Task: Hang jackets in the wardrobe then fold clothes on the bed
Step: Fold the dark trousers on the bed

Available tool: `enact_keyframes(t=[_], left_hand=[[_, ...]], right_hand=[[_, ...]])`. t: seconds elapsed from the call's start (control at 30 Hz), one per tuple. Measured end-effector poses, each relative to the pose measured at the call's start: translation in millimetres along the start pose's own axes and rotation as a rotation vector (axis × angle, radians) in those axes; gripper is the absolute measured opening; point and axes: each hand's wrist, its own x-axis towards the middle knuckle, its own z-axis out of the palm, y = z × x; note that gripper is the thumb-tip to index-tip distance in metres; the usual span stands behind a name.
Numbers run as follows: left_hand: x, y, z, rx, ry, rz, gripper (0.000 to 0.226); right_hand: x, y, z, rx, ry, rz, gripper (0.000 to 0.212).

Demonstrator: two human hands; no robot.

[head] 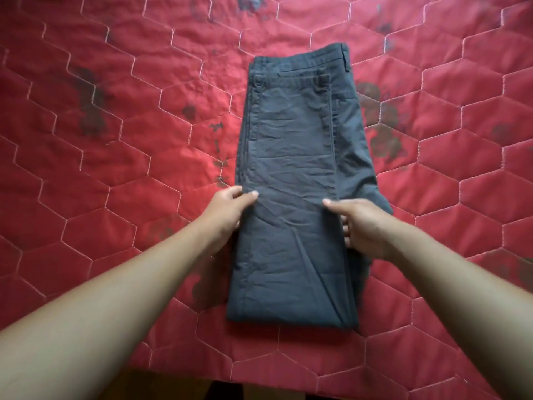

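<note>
- Dark grey trousers [291, 157], folded lengthwise, lie in the middle of the frame on the red quilted bed [115, 111], waistband toward the top.
- The left hand [230, 209] pinches their left edge, thumb on top.
- The right hand [360, 226] grips the right edge, thumb on top; its fingers curl, seemingly under the fabric.

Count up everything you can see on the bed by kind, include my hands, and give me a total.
trousers, dark and folded: 1
bedspread, red and quilted: 1
hands: 2, the left hand and the right hand, each gripping a side edge of the trousers
Total: 4
</note>
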Motion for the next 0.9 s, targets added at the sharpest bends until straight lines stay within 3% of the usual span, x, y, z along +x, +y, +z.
enact_keyframes(t=[0.1,0.23,0.4,0.5,0.57,0.67,0.77,0.9], left_hand=[[40.1,35.0,15.0,-0.086,0.092,0.161,0.01],[67.7,58.3,21.9,-0.044,0.136,0.228,0.017],[83.9,88.0,24.0,-0.137,0.125,0.287,0.027],[90.0,95.7,24.1,-0.123,0.144,0.251,0.045],[88.8,97.5,23.3,0.118,0.243,0.304,0.048],[90.4,102.3,25.7,0.675,0.42,0.56,0.061],[115.2,112.4,34.6,1.036,0.401,0.76,0.07],[159.6,104.0,35.6,1.3,0.337,0.728,0.069]], right_hand=[[31.8,-46.2,13.4,0.015,0.129,-0.175,0.02],[63.2,-82.8,24.4,-0.125,0.348,-0.399,0.021],[72.7,-116.7,23.7,-0.188,0.419,-0.506,0.03],[74.7,-129.4,21.3,-0.289,0.427,-0.499,0.014],[72.6,-133.5,20.2,-0.429,0.489,-0.514,0.008],[66.8,-133.4,21.7,-0.859,0.69,-0.739,0.049],[84.9,-140.8,21.5,-1.334,0.758,-0.858,0.067],[126.6,-144.4,12.8,-1.546,0.722,-0.746,0.077]])
